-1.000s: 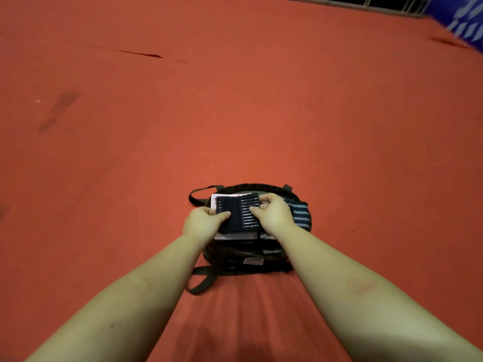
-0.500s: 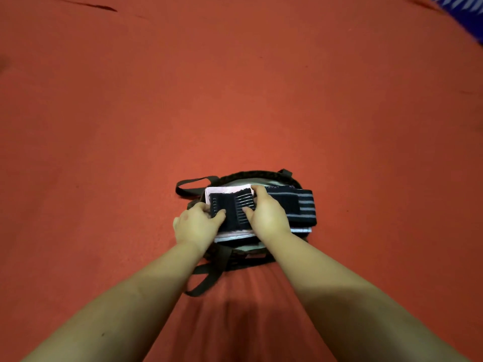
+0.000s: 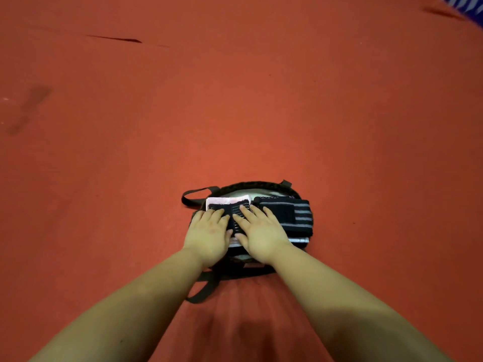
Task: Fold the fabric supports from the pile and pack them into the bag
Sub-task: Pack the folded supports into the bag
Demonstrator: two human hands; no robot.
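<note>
My left hand (image 3: 209, 235) and right hand (image 3: 262, 237) are bare: no gloves, rings or watch. Both my forearms are uncovered up to the frame edge, with no sleeve in view.

Folded black fabric supports with grey stripes (image 3: 285, 214) are stacked atop the open dark round bag (image 3: 261, 184) on the floor.

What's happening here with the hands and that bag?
A person is pressing a folded black fabric support flat with both hands, left hand and right hand, fingers straight. It lies on a pink one in the open dark bag on the red floor. A grey-striped support lies beside it.
</note>
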